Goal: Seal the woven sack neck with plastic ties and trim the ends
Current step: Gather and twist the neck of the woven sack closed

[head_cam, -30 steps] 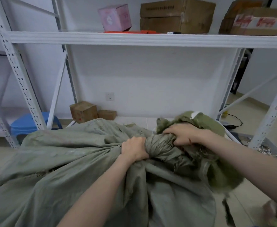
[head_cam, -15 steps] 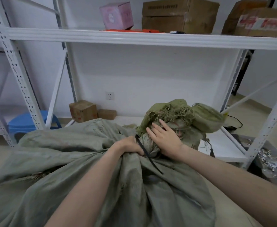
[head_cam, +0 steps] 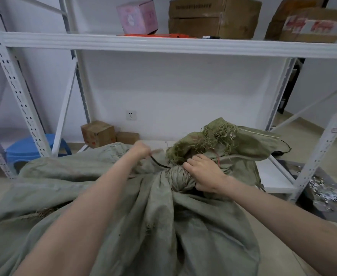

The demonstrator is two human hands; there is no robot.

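Now the left grip [head_cam: 141, 149] has left the neck and pulls the black plastic tie [head_cam: 159, 163] taut toward upper left, pinching its tail. The right grip [head_cam: 203, 174] has curled round the sack neck [head_cam: 180, 177], just right of frame centre. Cinching seems under way, with trimming still ahead.

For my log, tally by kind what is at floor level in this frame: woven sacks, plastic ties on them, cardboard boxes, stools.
Woven sack: 1
Black plastic tie: 1
Cardboard boxes: 2, the larger box and the smaller box
Blue stool: 1
Total: 5
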